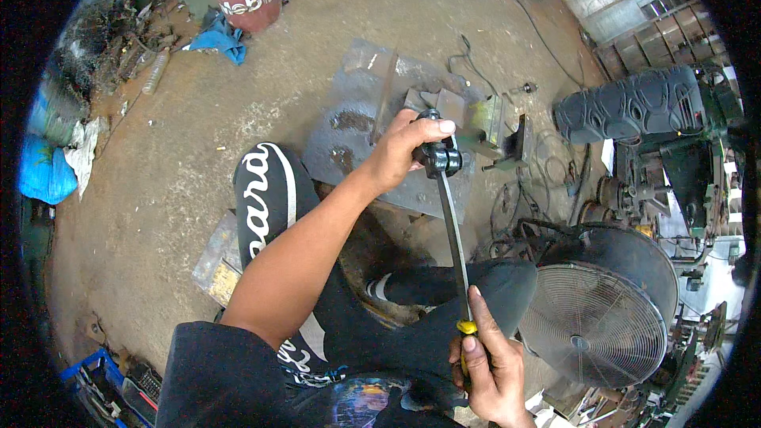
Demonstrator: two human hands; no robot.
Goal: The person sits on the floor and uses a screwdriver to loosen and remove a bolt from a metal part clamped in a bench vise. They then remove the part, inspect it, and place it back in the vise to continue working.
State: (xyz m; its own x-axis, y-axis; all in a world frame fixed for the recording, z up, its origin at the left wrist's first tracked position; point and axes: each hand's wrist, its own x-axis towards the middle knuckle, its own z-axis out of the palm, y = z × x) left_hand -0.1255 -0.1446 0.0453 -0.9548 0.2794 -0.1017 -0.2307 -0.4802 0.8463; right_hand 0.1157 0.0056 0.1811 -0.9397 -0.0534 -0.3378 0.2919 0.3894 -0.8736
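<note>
My left hand [390,152] is closed round a small black metal part [442,162] with rounded lugs, its thumb lying across the top. In my right hand [493,372] is the yellow handle of a long, flat metal file [454,238]. Its grey blade slants up and to the left, and the far end meets the black part. Whether the tip goes into a gap in the part or lies against it, I cannot tell. Below the hands, a dark steel plate [325,139] lies on the floor, with a greenish metal block [485,120] at its right side.
A large round fan [594,325] stands close on the right, below a dark moulded plastic case [630,105]. Cables [515,206] trail over the floor nearby. Farther off are a red-brown bucket [247,8] and a blue cloth [222,38]. A blue toolbox [99,376] sits at lower left.
</note>
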